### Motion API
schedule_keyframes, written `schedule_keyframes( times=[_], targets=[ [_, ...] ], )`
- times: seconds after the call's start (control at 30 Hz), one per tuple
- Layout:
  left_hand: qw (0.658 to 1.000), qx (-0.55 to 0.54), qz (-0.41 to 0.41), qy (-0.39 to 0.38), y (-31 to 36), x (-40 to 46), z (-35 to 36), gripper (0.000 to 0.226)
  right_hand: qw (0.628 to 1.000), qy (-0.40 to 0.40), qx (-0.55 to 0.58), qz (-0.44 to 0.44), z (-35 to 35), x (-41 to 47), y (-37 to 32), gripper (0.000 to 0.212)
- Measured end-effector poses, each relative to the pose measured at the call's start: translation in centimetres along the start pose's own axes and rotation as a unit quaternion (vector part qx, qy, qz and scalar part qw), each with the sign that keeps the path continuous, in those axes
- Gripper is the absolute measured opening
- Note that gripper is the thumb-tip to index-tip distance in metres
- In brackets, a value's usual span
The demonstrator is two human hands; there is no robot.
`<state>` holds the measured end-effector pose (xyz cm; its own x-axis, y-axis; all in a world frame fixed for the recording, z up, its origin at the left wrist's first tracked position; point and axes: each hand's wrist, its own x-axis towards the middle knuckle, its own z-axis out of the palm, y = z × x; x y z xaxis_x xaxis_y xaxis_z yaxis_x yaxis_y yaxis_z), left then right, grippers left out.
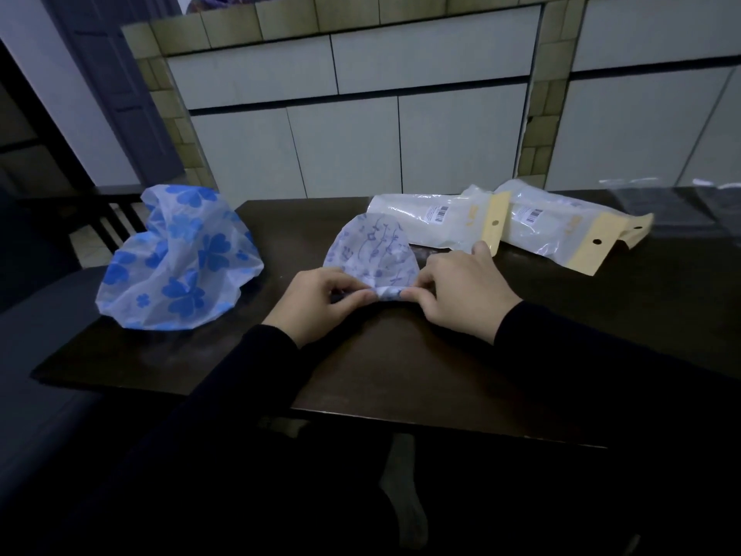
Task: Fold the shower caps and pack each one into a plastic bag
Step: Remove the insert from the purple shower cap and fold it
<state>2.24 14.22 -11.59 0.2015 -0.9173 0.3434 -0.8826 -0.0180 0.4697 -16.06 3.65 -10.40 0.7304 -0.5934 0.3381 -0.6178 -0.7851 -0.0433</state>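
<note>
Crumpled translucent shower cap with large blue flower print: lies unfolded at the left end of the dark wooden table, well apart from the hands, apparently set aside until its turn comes.

Left hand: fingers curled, pinching the near gathered edge of the small pale shower cap with fine blue pattern, probably to keep the fold from springing open.

Small cap: flattened on the table centre, between both hands, partly folded.

Right hand: grasps the same near edge from the other side, thumb tucked under.

Two clear plastic bags with yellow header cards: lie overlapping just beyond the right hand, within reach for packing. Whether they are already filled cannot be told.
</note>
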Motion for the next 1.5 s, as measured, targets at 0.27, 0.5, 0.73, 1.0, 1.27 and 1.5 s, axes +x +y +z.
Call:
schedule_keyframes(
  times=[0.27,0.5,0.73,1.0,1.27,1.5],
  targets=[
    [0.997,0.056,-0.018,-0.057,-0.3,1.8,-0.9,0.021,0.998,-0.023,0.026,0.048,0.6,1.6,0.9,0.037],
    [0.996,0.041,-0.044,-0.07,-0.3,3.3,-0.9,0.011,0.994,-0.006,0.054,0.091,1.7,2.6,0.8,0.025],
    [0.99,0.11,0.078,-0.025,-1.7,3.0,-0.2,0.012,0.993,0.103,0.065,-0.008,2.4,2.4,1.3,0.017],
    [0.978,0.152,0.136,-0.044,-2.6,2.8,-1.1,0.036,0.994,0.033,0.093,-0.057,2.5,2.2,2.4,0.035],
    [0.986,0.117,0.114,-0.036,-3.2,2.2,-1.0,0.041,0.991,0.011,0.131,-0.034,2.4,2.3,2.7,0.038],
    [0.982,0.138,0.114,-0.057,-2.7,2.5,-1.6,0.039,0.987,0.03,0.149,-0.043,2.1,2.1,2.7,0.031]
  ],
)
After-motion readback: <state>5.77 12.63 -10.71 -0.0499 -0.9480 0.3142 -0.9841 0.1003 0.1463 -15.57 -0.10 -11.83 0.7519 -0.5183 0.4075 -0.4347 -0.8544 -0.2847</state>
